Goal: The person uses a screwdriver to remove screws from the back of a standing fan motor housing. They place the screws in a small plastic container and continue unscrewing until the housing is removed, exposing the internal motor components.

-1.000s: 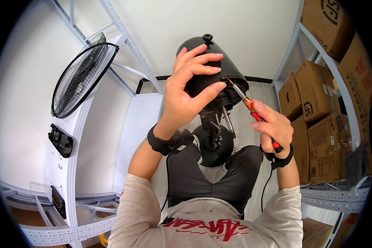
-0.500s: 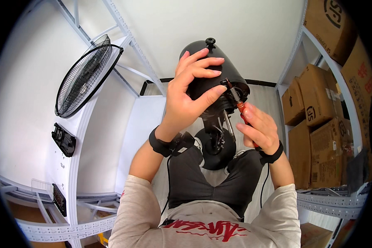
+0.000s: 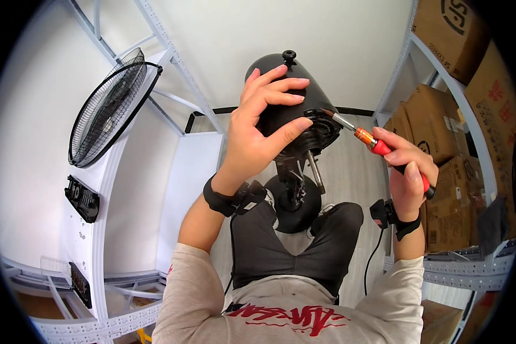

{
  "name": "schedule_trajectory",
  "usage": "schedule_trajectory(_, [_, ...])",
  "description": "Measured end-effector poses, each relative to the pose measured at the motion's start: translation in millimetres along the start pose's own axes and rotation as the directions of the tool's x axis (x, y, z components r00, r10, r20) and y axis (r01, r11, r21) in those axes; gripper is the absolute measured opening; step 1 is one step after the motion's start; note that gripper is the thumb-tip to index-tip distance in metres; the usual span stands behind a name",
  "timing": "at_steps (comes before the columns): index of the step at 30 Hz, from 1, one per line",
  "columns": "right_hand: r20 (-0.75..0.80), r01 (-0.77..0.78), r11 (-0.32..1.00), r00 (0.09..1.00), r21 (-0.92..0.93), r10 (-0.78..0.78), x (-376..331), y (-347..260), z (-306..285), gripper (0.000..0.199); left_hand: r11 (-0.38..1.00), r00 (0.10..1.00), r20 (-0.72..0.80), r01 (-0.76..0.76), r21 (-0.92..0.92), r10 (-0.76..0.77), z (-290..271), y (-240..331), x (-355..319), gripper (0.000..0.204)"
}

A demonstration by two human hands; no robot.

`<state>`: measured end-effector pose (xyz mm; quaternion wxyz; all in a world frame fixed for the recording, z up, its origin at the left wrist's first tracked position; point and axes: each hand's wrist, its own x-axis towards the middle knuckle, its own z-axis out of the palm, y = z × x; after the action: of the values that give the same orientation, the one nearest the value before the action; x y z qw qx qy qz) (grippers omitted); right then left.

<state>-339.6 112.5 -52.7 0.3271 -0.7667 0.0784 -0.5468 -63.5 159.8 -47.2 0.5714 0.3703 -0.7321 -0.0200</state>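
The black rounded motor housing of a stand fan faces me, its open end toward the right. My left hand grips it from the left, fingers spread over the top and thumb at the open rim. In my right hand is a red and black screwdriver with an orange collar. The screwdriver slants up left, its tip at the housing's rim; whether it sits in a screw cannot be made out. A metal shaft and loose wires hang below, above the round black base between my feet.
A black wire fan grille leans on the white shelf at left. A black tool case, small screws and a bit set lie along that shelf. Cardboard boxes fill the right rack.
My right hand has swung outward to the right with the screwdriver, which now lies at a flatter angle with its tip further right along the rim. My left hand stays on the housing.
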Motion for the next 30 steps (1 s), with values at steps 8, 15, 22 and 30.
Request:
schedule_trajectory(8, [0.081,-0.069,0.998,0.994,0.004,0.069,21.5,-15.2,-1.7,0.037,1.000,1.000,-0.005,-0.014,-0.010,0.013,0.0,-0.8,-1.0,0.026])
schedule_trajectory(15, [0.115,-0.094,0.993,0.990,0.070,0.086,37.4,-21.6,-4.6,0.034,1.000,1.000,-0.008,-0.020,-0.012,0.020,-0.7,-1.1,-1.4,0.026])
schedule_trajectory(22, [0.182,-0.113,0.993,0.978,0.031,0.106,47.1,-24.6,-14.0,0.033,1.000,1.000,-0.017,-0.010,-0.018,0.009,0.4,1.3,-1.7,0.027])
schedule_trajectory(30, [0.344,-0.123,0.989,0.928,-0.075,0.142,92.1,-43.2,-15.2,0.031,1.000,1.000,-0.024,-0.013,0.019,0.014,-3.4,-0.4,-4.3,0.027])
